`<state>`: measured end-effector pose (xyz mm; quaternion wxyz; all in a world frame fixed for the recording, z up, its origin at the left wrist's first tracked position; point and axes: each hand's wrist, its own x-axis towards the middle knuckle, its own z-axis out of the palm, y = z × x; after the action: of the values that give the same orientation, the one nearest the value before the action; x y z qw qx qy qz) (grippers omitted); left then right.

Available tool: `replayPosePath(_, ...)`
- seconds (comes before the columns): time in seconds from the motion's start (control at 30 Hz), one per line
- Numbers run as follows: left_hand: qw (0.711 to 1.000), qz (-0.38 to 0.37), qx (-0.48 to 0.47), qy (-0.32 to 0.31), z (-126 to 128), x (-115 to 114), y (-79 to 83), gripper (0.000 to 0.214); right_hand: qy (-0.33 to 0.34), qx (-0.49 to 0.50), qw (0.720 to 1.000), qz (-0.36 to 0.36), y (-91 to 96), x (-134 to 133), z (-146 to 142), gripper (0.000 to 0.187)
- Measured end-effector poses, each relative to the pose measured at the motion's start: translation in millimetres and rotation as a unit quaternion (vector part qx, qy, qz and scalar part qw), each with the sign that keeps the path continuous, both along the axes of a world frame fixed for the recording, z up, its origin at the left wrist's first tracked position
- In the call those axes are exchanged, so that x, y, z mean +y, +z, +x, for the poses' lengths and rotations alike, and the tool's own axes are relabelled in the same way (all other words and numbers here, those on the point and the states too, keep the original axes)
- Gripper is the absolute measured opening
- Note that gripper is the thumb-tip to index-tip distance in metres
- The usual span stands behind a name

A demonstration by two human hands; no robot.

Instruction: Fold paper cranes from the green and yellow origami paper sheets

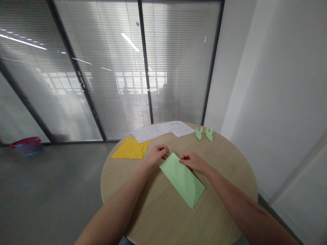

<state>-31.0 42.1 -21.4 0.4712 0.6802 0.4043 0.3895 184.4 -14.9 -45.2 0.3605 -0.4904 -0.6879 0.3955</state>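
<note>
Glass panels [176,68] with slatted blinds stand beyond a round wooden counter [230,170]. Your green paper [182,180] rests on the counter in front of you, its long axis running diagonally from far left to near right. Your right hand [194,161] is the nearer of the two: its fingertips overlap the far right long edge, close to the far corner, with thumb and index finger drawn near each other. You cannot tell from this view whether they clamp the paper. Your left hand [157,154] sits just beside the far short edge, fingers curled towards the thumb; contact with the paper cannot be confirmed. From both hands, most of the paper extends towards you and to the right. Yellow paper [131,148] lies left of your left hand.
</note>
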Motion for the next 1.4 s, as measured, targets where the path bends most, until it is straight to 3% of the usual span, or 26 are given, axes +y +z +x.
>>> replayPosePath(0.1, 1.000, 0.000, 0.025, 0.004, -1, 1, -1.0, 0.030, -0.022, 0.015, 1.000, -0.013, 3.0, -1, 0, 0.019)
replayPosePath(0.37, 0.993, -0.014, 0.092, -0.066, -3, 0, -7.8, 0.036, -0.045, 0.064, 0.997, -0.010, 0.9, 1, 0, 0.023)
replayPosePath(0.57, 0.983, -0.011, 0.118, -0.137, -1, -9, -0.9, 0.038, -0.014, 0.094, 0.994, -0.053, -6.1, 7, 2, 0.034)
replayPosePath(0.8, 0.971, -0.003, 0.145, -0.188, 5, -16, -3.1, 0.037, -0.021, 0.064, 0.997, -0.043, -8.9, 8, 1, 0.025)
replayPosePath(1.13, 0.977, 0.034, 0.145, -0.155, 8, -13, -2.8, 0.032, -0.018, 0.051, 0.997, -0.045, -10.4, 6, -1, 0.014)
replayPosePath(1.4, 0.981, 0.041, 0.140, -0.128, 1, -2, -12.8, 0.030, -0.042, 0.047, 0.997, -0.043, -5.4, 4, -1, 0.014)
